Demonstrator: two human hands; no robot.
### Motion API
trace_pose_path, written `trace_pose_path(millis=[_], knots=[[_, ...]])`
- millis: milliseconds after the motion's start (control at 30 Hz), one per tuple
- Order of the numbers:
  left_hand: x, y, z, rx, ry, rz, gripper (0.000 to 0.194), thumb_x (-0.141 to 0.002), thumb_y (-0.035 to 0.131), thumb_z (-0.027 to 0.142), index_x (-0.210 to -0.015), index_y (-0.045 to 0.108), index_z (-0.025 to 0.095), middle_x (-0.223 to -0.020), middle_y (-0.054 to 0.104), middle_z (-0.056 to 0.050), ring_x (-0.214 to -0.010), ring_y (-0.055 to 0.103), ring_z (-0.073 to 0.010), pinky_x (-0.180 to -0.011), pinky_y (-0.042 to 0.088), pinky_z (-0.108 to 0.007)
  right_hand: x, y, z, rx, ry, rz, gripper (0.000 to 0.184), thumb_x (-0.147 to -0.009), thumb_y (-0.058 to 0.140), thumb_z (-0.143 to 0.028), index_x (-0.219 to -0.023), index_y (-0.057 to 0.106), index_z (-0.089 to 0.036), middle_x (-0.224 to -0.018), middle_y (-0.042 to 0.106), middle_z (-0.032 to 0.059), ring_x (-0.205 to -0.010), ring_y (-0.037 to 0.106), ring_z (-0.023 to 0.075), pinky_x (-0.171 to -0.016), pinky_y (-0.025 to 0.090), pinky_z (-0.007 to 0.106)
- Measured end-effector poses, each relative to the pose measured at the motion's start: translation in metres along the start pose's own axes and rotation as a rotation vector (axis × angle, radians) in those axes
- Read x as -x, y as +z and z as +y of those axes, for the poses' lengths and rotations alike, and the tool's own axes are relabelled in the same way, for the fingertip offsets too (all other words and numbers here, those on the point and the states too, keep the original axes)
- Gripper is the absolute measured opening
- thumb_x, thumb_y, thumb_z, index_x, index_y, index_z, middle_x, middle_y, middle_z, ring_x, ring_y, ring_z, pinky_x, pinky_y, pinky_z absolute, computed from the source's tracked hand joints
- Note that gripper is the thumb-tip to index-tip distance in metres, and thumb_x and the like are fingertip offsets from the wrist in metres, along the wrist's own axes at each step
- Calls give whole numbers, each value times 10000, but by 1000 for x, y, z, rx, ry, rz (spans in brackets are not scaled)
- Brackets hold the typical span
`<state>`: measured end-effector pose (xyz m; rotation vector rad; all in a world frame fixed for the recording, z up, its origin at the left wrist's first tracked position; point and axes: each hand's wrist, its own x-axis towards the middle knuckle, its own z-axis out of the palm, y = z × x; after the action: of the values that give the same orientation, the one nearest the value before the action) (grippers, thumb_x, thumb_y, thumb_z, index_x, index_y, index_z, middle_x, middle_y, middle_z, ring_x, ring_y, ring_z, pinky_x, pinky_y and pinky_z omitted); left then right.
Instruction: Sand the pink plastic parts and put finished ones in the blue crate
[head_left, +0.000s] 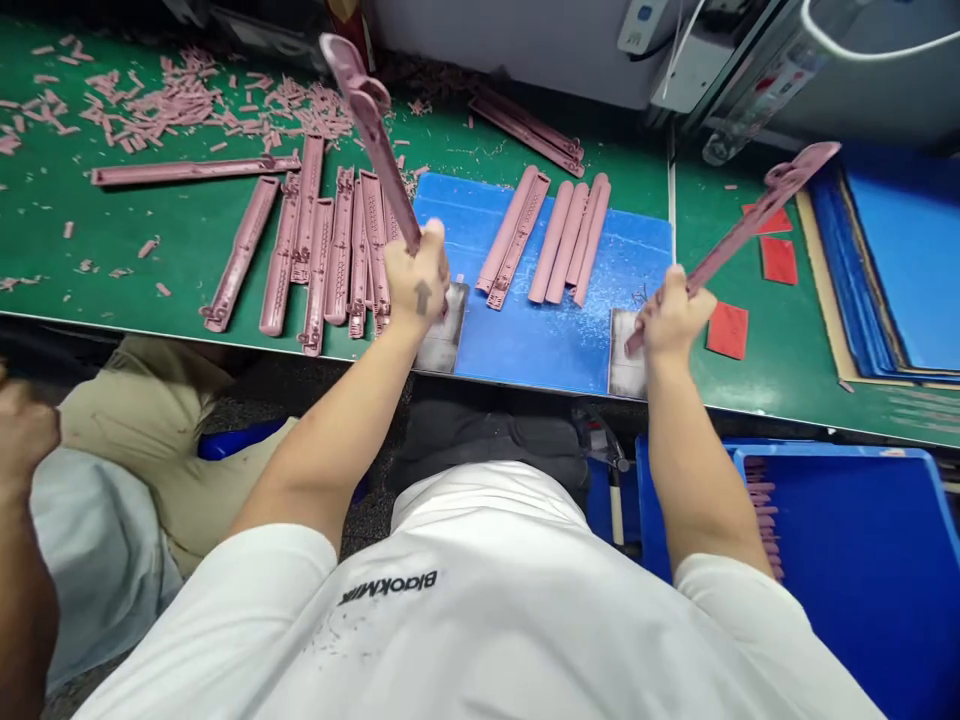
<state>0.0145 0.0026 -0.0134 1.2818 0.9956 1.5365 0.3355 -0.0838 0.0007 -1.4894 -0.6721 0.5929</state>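
Observation:
My left hand (418, 280) grips the lower end of a long pink moulded plastic part (379, 140), which rises up and away over the bench. My right hand (673, 318) holds a similar pink part (750, 225), slanting up to the right. Beneath my hands lies a blue mat (555, 340) with several pink parts (544, 235) side by side on it. Two grey metal plates sit at the bench's front edge, one (442, 340) under my left hand and one (626, 355) under my right. Several more pink parts (322, 250) lie in a row to the left.
Pink plastic scraps (180, 105) litter the green bench (465, 140) at the far left. Red pads (727, 330) and stacked blue sheets (900, 250) lie to the right. A blue crate (840, 560) sits below the bench. A co-worker's hand (22, 430) shows at the left.

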Motion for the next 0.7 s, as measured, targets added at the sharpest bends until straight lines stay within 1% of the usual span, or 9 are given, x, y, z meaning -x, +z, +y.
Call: trace_pose_path(millis=[100, 200, 300, 367, 433, 467, 533, 600, 700], knots=[[5, 2, -4, -37, 138, -34, 739, -1081, 638, 818, -659, 414, 254, -597, 392, 19, -545, 454, -137, -573, 418, -360, -3, 2, 4, 24, -307, 0, 702, -1050, 619, -840, -659, 457, -280, -613, 453, -36, -586, 562, 149, -631, 615, 301], [67, -25, 16, -104, 165, -90, 665, -1039, 737, 773, -658, 607, 244, -685, 595, -56, -698, 613, -224, -760, 556, -445, 57, -39, 9, 217, -403, -207, 667, -1027, 635, -873, -770, 678, -259, -910, 741, 70, -982, 780, 237, -995, 692, 419], [96, -40, 31, -71, 40, -113, 719, -1040, 745, 736, -592, 483, 239, -559, 459, -19, -534, 485, -186, -606, 492, -414, 92, -67, 7, 119, -306, -223, 603, -1049, 690, -770, -730, 618, -265, -719, 664, 26, -740, 751, 231, -806, 700, 432], [67, -31, 24, -34, -106, -94, 775, -1031, 751, 767, -611, 364, 242, -523, 328, 27, -454, 358, -134, -478, 345, -352, 70, -54, 5, 94, -215, -195, 625, -1043, 729, -719, -669, 496, -274, -550, 477, -40, -479, 565, 172, -509, 558, 351], [20, -14, 4, -64, -169, -45, 808, -1037, 711, 828, -653, 288, 257, -517, 240, 64, -428, 271, -90, -442, 239, -321, 26, -24, 4, 164, -233, -117, 674, -1040, 709, -742, -651, 372, -305, -498, 329, -84, -377, 387, 122, -382, 351, 301], [-1, -6, -7, -93, -137, -2, 806, -1064, 648, 852, -671, 266, 262, -510, 223, 75, -422, 264, -74, -444, 239, -312, 4, -9, 5, 178, -267, -86, 668, -1071, 610, -787, -671, 350, -319, -506, 317, -86, -378, 374, 118, -388, 331, 295], [-16, 3, -20, -142, 36, 36, 760, -1127, 517, 850, -712, 278, 260, -537, 266, 78, -449, 330, -63, -491, 330, -292, -17, 5, 8, 216, -377, -42, 637, -1110, 403, -855, -742, 365, -337, -570, 415, -59, -476, 509, 149, -515, 521, 345], [9, -6, -18, -227, 230, -52, 698, -1174, 461, 799, -748, 417, 248, -634, 455, 36, -580, 541, -108, -635, 517, -322, 1, -8, 12, 303, -472, -88, 649, -1125, 359, -863, -816, 531, -318, -747, 654, 22, -743, 717, 209, -807, 682, 458], [86, -45, 3, -382, 316, -197, 429, -1153, 651, 567, -892, 693, 229, -919, 751, -58, -907, 761, -239, -949, 658, -473, 79, -56, 20, 440, -528, -223, 546, -1156, 520, -715, -985, 746, -248, -1104, 835, 106, -1141, 817, 319, -1073, 670, 597]])
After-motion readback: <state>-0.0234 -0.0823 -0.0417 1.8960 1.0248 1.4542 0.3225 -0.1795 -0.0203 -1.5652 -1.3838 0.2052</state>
